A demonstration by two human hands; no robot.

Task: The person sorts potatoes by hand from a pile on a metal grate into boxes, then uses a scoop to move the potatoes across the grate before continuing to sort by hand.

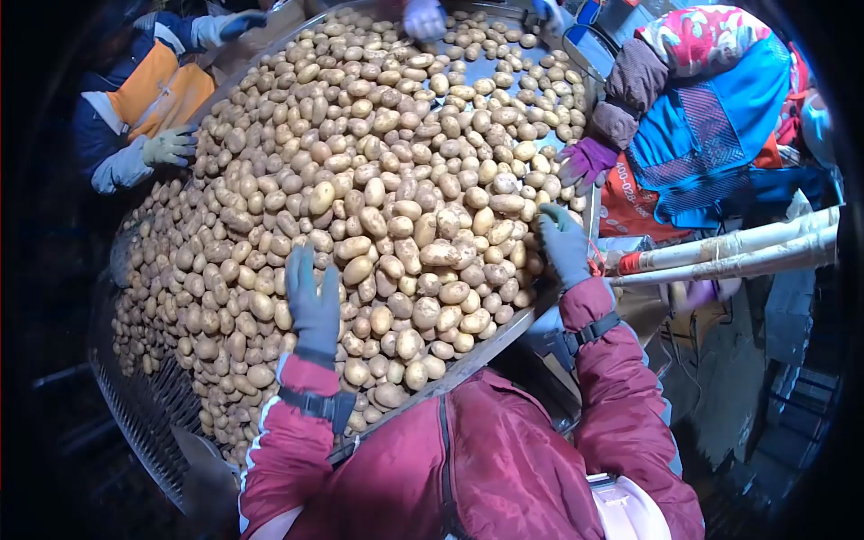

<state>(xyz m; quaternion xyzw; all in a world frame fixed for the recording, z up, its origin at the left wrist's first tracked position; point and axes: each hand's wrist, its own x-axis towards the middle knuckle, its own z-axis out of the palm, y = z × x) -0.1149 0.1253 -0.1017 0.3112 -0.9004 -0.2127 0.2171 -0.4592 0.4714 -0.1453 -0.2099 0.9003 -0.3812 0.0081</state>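
A wide heap of potatoes [405,225] covers the sorting table in front of me. My left hand [313,301], in a grey-blue glove, rests on the near left part of the heap with its fingers stretched forward and apart. No potato shows in its grasp. My right hand [565,247], gloved alike, is at the right edge of the heap, beside the table's rim [592,211]. Its fingers reach forward over the outer potatoes and look extended, and I see nothing held in them.
Across the left side, a co-worker's gloved hand [171,147] is by the heap. At the right is another's purple glove [587,162], and a pale glove [424,18] is at the far edge. White pipes [729,252] jut out at right. A slatted grate [153,405] lies at lower left.
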